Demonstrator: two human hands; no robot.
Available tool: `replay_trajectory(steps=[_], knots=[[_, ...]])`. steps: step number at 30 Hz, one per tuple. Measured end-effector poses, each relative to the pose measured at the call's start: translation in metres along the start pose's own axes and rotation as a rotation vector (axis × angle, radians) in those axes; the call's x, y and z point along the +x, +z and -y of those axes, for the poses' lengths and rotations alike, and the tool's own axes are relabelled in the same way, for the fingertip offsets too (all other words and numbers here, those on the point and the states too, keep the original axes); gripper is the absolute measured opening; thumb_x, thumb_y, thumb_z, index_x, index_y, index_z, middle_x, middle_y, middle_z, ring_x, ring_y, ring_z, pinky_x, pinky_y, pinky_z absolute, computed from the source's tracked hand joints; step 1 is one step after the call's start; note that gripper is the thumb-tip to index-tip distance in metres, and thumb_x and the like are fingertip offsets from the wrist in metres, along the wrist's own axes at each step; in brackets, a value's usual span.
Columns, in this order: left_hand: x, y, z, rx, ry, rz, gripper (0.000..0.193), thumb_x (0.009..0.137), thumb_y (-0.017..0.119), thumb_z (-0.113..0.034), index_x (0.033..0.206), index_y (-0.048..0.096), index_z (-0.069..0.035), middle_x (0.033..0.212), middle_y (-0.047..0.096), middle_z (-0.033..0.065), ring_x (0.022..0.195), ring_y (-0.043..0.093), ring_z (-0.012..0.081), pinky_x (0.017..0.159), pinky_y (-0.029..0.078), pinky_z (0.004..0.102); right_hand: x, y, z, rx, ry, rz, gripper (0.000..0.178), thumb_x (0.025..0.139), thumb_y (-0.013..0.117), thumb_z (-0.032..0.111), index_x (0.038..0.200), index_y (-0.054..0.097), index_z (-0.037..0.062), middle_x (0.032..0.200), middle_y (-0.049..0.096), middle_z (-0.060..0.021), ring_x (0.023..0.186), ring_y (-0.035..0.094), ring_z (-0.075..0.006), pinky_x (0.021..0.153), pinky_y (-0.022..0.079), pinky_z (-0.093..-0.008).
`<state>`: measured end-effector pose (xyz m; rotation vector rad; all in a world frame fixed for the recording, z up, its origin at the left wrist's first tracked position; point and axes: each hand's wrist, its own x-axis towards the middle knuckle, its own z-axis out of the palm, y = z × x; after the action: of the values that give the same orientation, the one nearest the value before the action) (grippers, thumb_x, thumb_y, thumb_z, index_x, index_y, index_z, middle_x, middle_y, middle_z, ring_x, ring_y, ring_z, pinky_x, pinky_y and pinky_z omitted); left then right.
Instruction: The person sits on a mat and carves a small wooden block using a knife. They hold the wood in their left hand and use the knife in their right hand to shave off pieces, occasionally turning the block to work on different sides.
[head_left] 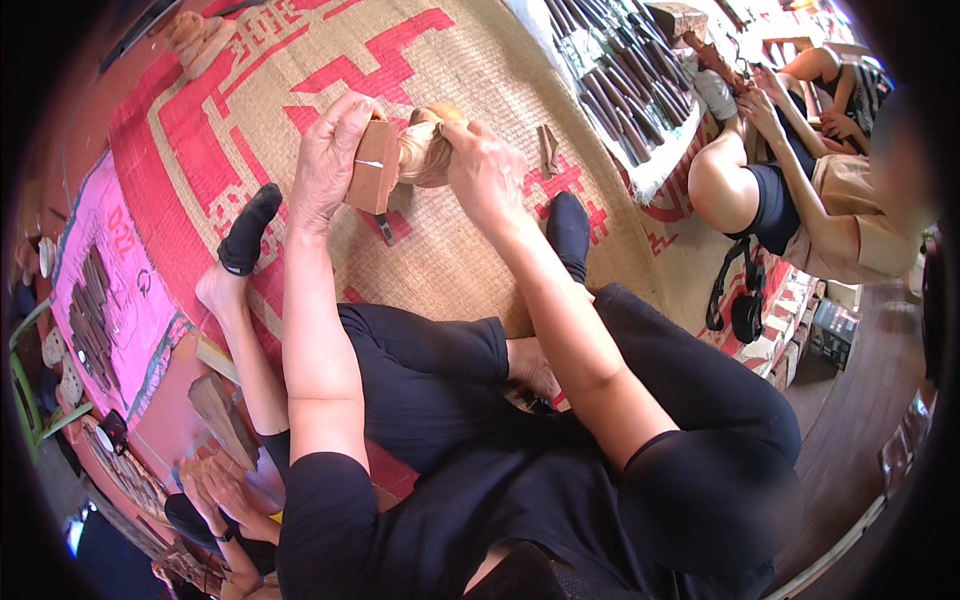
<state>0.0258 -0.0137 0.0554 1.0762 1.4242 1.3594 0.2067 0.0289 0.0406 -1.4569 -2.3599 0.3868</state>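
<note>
1. Left hand point(335, 150): raised over the mat, fingers and thumb clamped on a flat, reddish-brown rectangular block point(376, 178) with a short white mark across its face. Block stands on edge, tilted slightly.
2. Right hand point(488, 175): level with the left, thumb and fingers closed on the upper right side of a pale, cream-coloured rounded wooden carving point(424, 158). Exact finger contact partly hidden.
3. Carving position: between the two hands, above the mat, just right of the block. Contact between block and carving: cannot tell.
4. Under the work: a woven straw mat in tan and red point(440, 265). Below the block, a small dark narrow object point(387, 230); kind unclear. Right of the right hand, a small brown angular piece point(549, 150) lies on the mat.
5. Upper right: rows of dark slender hand tools point(625, 90) laid on a white cloth point(655, 170); beside them, a co-worker's hands point(762, 105) at a reddish-brown carved piece point(715, 58).
6. Upper left: a pale tan carved wooden form point(202, 45) near the mat's edge.
</note>
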Motion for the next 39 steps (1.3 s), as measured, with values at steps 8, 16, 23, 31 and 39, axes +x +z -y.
replay_trajectory(steps=[8, 16, 23, 31, 39], knots=[[-0.001, 0.005, -0.003, -0.037, -0.035, -0.003, 0.034, 0.099, 0.048, -0.036, 0.087, 0.059, -0.007, 0.081, 0.055, -0.0022, 0.074, 0.053, 0.0048, 0.067, 0.044, 0.021, 0.003, 0.003, -0.005, -0.043, 0.034, 0.037, 0.026, 0.082, 0.053, 0.007, 0.102, 0.068, 0.0151, 0.088, 0.063, -0.0081, 0.077, 0.066, -0.0299, 0.063, 0.051, -0.0404], [0.001, -0.001, 0.002, -0.073, -0.006, -0.044, 0.033, 0.099, 0.048, -0.036, 0.088, 0.059, -0.007, 0.081, 0.056, -0.0026, 0.076, 0.053, 0.0045, 0.069, 0.044, 0.0216, -0.009, -0.012, 0.022, 0.035, 0.054, 0.048, 0.026, 0.081, 0.054, 0.008, 0.101, 0.069, 0.017, 0.089, 0.064, -0.0093, 0.082, 0.066, -0.031, 0.067, 0.052, -0.0409], [0.0, 0.002, 0.008, -0.065, -0.008, -0.022, 0.036, 0.097, 0.052, -0.043, 0.092, 0.062, -0.008, 0.081, 0.059, -0.0013, 0.078, 0.055, 0.0058, 0.07, 0.046, 0.0234, 0.005, -0.003, 0.005, -0.046, 0.057, 0.109, 0.027, 0.084, 0.052, 0.01, 0.106, 0.068, 0.0146, 0.093, 0.065, -0.0096, 0.084, 0.065, -0.0324, 0.073, 0.051, -0.0421], [0.001, 0.006, 0.006, -0.031, -0.034, -0.033, 0.038, 0.097, 0.051, -0.046, 0.094, 0.064, -0.01, 0.081, 0.061, -0.0008, 0.079, 0.058, 0.0087, 0.069, 0.048, 0.0267, 0.018, 0.002, -0.003, -0.071, 0.111, 0.132, 0.025, 0.083, 0.054, 0.009, 0.102, 0.068, 0.0154, 0.093, 0.065, -0.0121, 0.082, 0.066, -0.0339, 0.071, 0.052, -0.0438], [0.0, -0.004, 0.01, -0.099, -0.008, -0.069, 0.039, 0.096, 0.052, -0.047, 0.091, 0.062, -0.009, 0.078, 0.06, -0.0016, 0.078, 0.056, 0.0068, 0.07, 0.046, 0.0244, 0.001, -0.008, 0.02, 0.008, 0.086, 0.107, 0.026, 0.083, 0.055, 0.01, 0.104, 0.068, 0.0158, 0.097, 0.066, -0.0121, 0.088, 0.065, -0.0329, 0.076, 0.051, -0.0425]])
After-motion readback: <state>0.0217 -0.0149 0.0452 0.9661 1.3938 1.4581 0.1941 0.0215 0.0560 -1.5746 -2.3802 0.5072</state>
